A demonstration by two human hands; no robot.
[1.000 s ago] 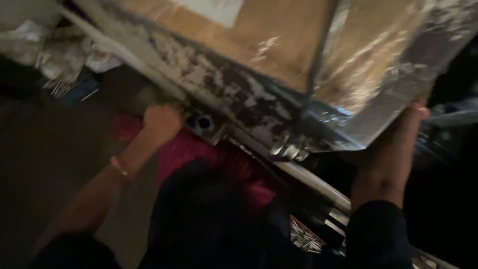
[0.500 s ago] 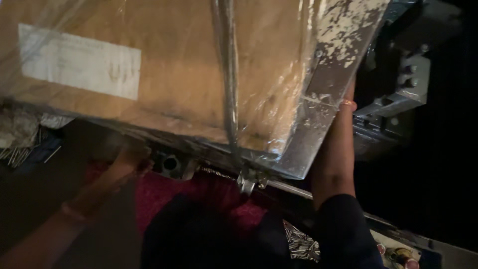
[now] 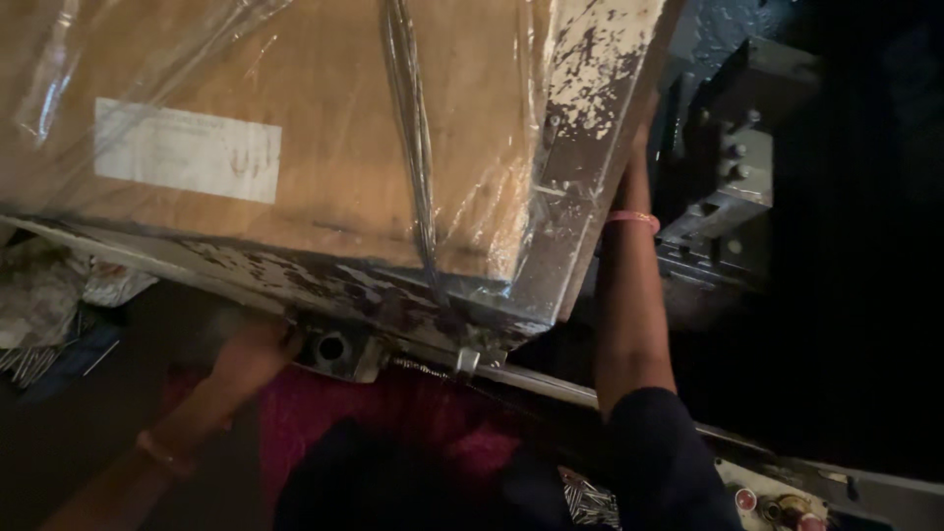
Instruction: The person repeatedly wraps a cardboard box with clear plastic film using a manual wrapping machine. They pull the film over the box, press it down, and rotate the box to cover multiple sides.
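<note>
**Gripping a wrapped box on its metal frame**

Filling the upper left and centre of the frame is one large cardboard box (image 3: 324, 128), wrapped in clear plastic film, with one white label (image 3: 187, 149) on its face and one dark strap (image 3: 413, 147) running down it. It sits on one metal frame (image 3: 580, 167) with flaking silver paint, whose corner points toward the lower centre.

Two hands are in view. The left hand (image 3: 258, 352), at lower left, is curled under the lower edge of the frame, just beside a round hole in a metal bracket (image 3: 332, 349); its fingers are hidden, so how far they close cannot be told. The right hand (image 3: 641, 128), at upper right, reaches up along the frame's right edge and touches it; its fingers are out of sight behind the metal, so its grip cannot be told either. Each wrist wears one thin band.

A grey machine block (image 3: 723, 187) stands right of the arm, and crumpled plastic (image 3: 49, 295) lies at far left.
</note>
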